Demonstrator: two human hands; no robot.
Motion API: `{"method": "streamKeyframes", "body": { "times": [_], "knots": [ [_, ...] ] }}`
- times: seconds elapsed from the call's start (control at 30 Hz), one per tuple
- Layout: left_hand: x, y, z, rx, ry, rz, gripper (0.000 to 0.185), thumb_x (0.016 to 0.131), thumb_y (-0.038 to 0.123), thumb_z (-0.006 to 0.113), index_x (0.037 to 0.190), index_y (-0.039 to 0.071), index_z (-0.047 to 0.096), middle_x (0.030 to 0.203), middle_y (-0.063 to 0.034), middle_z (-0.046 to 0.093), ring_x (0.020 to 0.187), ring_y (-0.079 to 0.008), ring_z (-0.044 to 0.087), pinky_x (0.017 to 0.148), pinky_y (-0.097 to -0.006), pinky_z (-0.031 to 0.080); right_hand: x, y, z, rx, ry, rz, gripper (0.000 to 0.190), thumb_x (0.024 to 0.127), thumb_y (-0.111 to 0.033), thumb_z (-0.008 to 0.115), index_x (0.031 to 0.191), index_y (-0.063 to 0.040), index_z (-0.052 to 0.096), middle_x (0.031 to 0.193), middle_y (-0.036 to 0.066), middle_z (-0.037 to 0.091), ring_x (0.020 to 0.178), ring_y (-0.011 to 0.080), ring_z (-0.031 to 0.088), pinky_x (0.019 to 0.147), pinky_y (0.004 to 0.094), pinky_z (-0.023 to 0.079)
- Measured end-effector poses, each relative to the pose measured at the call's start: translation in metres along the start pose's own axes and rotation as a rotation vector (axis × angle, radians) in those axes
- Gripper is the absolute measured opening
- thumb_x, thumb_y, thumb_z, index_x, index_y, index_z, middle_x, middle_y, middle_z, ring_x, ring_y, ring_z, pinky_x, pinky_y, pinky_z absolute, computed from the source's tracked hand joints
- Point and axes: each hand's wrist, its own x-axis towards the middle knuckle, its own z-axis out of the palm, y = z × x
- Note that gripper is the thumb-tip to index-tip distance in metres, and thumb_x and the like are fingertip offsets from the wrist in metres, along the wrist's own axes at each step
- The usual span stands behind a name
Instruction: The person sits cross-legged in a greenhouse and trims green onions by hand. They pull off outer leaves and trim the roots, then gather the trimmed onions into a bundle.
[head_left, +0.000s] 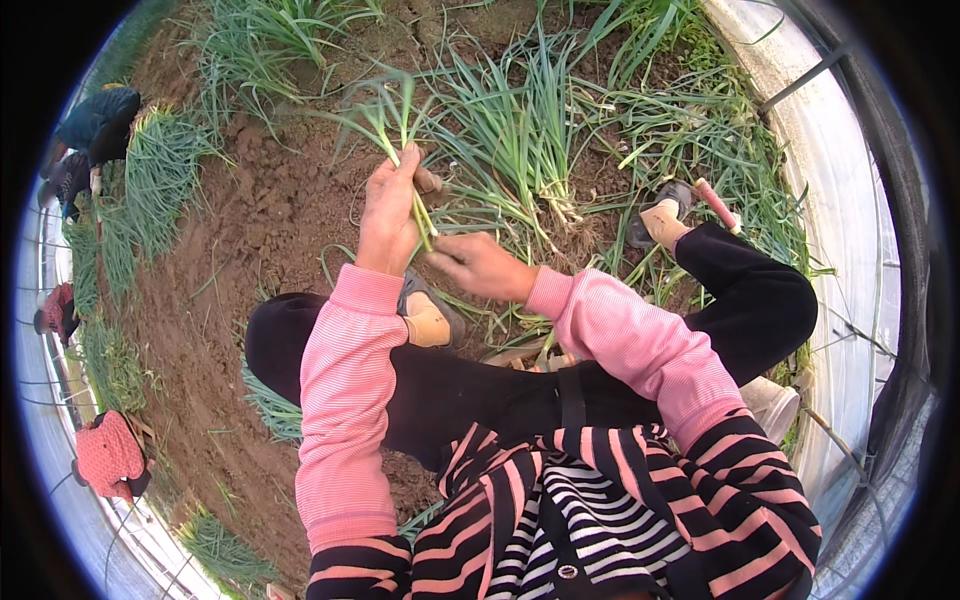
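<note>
My left hand (391, 206) is closed around a few green onion stalks (422, 217), their leaves fanning out above it. At the lower ends of these stalks are the fingers of my right hand (480, 264), curled, with thumb and fingertips against or close to the stems; whether they pinch one is not clear. Just beyond both hands, a loose pile of green onions (525, 127) lies on the soil, its pale, rooted ends (562, 206) towards me.
Brown soil (217, 300) stretches to the left, edged by bundled green onions (161, 180). Several people work at the far left. A pink-handled tool (718, 205) lies beside my right shoe (675, 196). White plastic sheeting (840, 150) borders the right side. A pale bucket (772, 405) stands near my right hip.
</note>
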Motion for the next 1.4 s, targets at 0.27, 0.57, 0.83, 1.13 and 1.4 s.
{"method": "streamKeyframes", "body": {
  "times": [0.27,0.57,0.83,1.13,1.4],
  "knots": [
    [0.008,0.037,-0.021,-0.161,0.040,0.209,0.014,0.091,0.023,0.055,0.089,0.010,0.050,0.057,0.0043,0.043,0.041,-0.0037,0.031,0.037,-0.0195,0.022,-0.065,0.196,-0.056,-0.617,0.096,0.752,0.027,0.081,-0.024,0.059,0.096,-0.001,0.061,0.087,0.021,0.063,0.081,0.0392,0.060,0.074,0.0424,0.049],
    [0.021,0.036,-0.034,-0.243,-0.050,0.170,0.018,0.091,0.025,0.056,0.097,0.008,0.053,0.051,0.0051,0.035,0.039,-0.0043,0.029,0.036,-0.0210,0.020,-0.051,0.180,-0.066,-0.594,-0.169,0.789,0.033,0.084,-0.032,0.061,0.099,-0.003,0.065,0.086,0.014,0.066,0.066,0.0256,0.063,0.067,0.0366,0.052],
    [0.027,0.017,-0.016,-0.154,0.096,0.047,0.024,0.088,0.026,0.061,0.098,0.005,0.055,0.067,-0.0023,0.054,0.039,-0.0030,0.028,0.036,-0.0187,0.022,0.032,-0.011,-0.121,0.289,0.261,0.316,0.018,0.083,-0.016,0.066,0.090,0.001,0.066,0.066,0.001,0.059,0.053,0.0064,0.051,0.046,0.0188,0.041],
    [0.018,-0.004,-0.009,0.067,-0.037,0.129,0.029,0.070,0.012,0.079,0.089,0.005,0.059,0.065,0.0046,0.054,0.040,-0.0012,0.033,0.035,-0.0168,0.022,-0.007,-0.027,-0.075,-0.789,0.211,-0.306,0.017,0.072,-0.012,0.070,0.086,-0.007,0.061,0.085,0.004,0.059,0.068,0.0194,0.060,0.051,0.0284,0.048],
    [0.018,-0.018,-0.013,0.043,-0.050,-0.017,0.014,0.083,0.017,0.067,0.084,0.006,0.059,0.067,0.0023,0.054,0.045,-0.0022,0.039,0.035,-0.0166,0.024,-0.014,-0.015,-0.067,-0.486,-0.098,0.271,0.033,0.084,-0.028,0.061,0.105,-0.002,0.061,0.087,0.008,0.062,0.066,0.0176,0.058,0.059,0.0300,0.046]
  ]
}}
